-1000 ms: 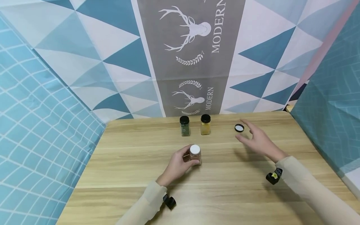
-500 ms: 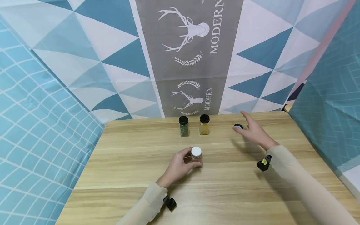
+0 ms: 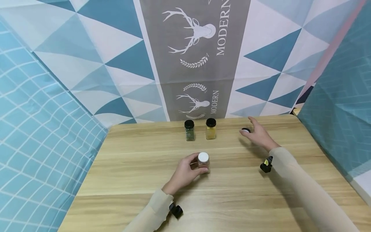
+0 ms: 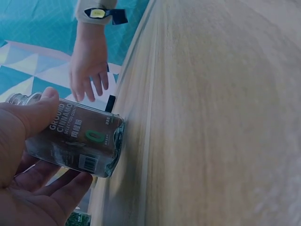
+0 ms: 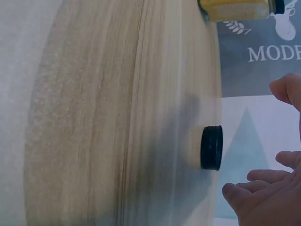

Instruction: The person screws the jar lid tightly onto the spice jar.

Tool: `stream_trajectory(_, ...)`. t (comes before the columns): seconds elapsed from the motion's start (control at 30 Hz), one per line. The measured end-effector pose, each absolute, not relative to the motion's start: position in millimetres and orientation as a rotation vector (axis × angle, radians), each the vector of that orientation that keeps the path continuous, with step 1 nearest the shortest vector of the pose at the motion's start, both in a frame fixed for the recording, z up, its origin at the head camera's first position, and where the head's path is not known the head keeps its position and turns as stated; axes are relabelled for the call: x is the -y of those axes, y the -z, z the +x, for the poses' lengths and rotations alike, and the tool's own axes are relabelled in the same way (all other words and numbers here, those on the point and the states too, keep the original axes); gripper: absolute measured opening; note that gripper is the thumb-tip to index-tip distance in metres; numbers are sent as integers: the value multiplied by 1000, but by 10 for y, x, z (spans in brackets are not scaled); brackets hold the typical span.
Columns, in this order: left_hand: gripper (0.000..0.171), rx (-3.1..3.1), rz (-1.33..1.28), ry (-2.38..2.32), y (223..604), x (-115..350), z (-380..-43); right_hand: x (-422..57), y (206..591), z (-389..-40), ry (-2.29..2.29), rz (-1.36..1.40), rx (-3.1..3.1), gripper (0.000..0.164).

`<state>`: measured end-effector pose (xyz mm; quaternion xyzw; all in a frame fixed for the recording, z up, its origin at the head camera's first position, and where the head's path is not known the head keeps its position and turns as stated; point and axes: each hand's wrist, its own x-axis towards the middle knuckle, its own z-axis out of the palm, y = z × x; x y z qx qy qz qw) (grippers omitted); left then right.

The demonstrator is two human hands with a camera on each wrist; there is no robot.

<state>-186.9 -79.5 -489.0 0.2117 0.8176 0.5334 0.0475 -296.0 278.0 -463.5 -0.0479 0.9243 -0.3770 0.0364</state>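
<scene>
My left hand [image 3: 184,171] holds a square glass jar [image 3: 203,157] of brown powder, thumb on one side and fingers on the other. "Ground cinnamon" reads on the jar's label [image 4: 70,129] in the left wrist view. The jar stands upright with its white top showing and no black lid on it. Over at the right, my right hand [image 3: 259,136] hovers with thumb and fingers spread around a black lid [image 5: 211,148]. That lid lies on the table with its white inner side up, apart from the fingers in the right wrist view.
Two black-lidded spice jars stand near the table's back edge: one with green contents [image 3: 190,133], one with yellow contents [image 3: 211,132]. The wooden table [image 3: 139,167] meets a patterned cloth wall [image 3: 200,64] behind. Blue cloths hang at both sides.
My right hand has moved left, so its thumb now partly covers the lid in the head view. The left hand and cinnamon jar have shifted slightly right and nearer.
</scene>
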Motion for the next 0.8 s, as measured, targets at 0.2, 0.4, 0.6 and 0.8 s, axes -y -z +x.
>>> stream_trajectory(0.2,58,-2495,647,-1628,4892,808,-1858,-2757,4727,-3025,1127,-124,-2836,101)
stream_trajectory(0.4,59,-2497,651,-1625,4895,808,-1854,-2745,4770,-3026,1093,-109,-2848,98)
stream_trajectory(0.6,58,-2496,653,-1637,4888,813,-1850,-2773,4844,-3060,1050,-145,-2878,90)
stream_trajectory(0.8,58,-2499,647,-1640,4892,831,-1846,-2787,4909,-3099,996,-209,-2912,80)
